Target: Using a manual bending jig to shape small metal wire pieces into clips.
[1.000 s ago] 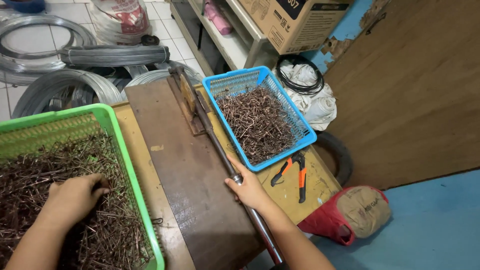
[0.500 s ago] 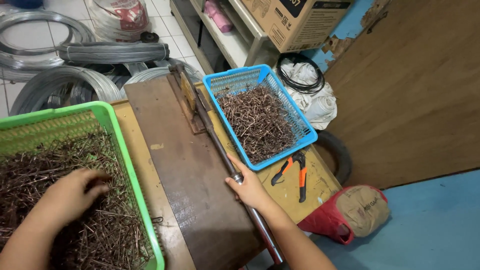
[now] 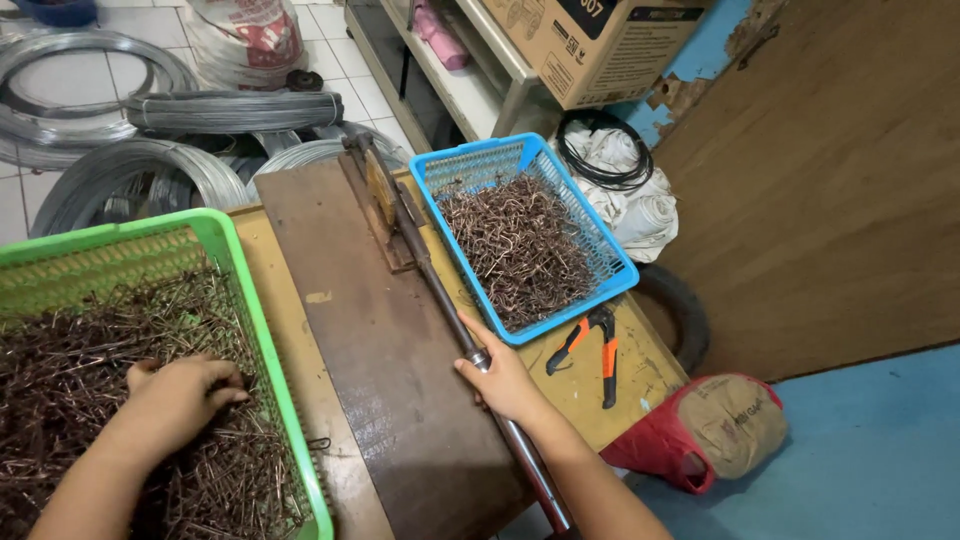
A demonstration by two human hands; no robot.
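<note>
two hands are at work on a yellow bench (image 3: pixel 640 375). the right hand (image 3: pixel 505 380) is closed round the lever (image 3: pixel 455 320), a long metal bar lying over a dark board (image 3: pixel 390 360). the bar's long axis runs diagonally: its far end points up and left to a hinged bracket (image 3: pixel 378 195) at the board's far edge, its near end points down and right, passing beyond the bench's near edge. the grip sits past the middle, toward the near end.

the left hand (image 3: pixel 180 395) is curled, fingers down, into a heap of short wires (image 3: pixel 80 370) in a green basket (image 3: pixel 265 340); whether it has any pinched, i cannot tell. the basket's right wall lies just beside the board's left edge.

a blue basket (image 3: pixel 470 170) of bent wire pieces stands just right of the lever, its left rim close along the bar. orange-handled pliers (image 3: pixel 590 345) lie on the open strip of bench to the right of the hand. bare board lies between the lever and the green basket. coils (image 3: pixel 230 110) of wire lie on the floor beyond.
</note>
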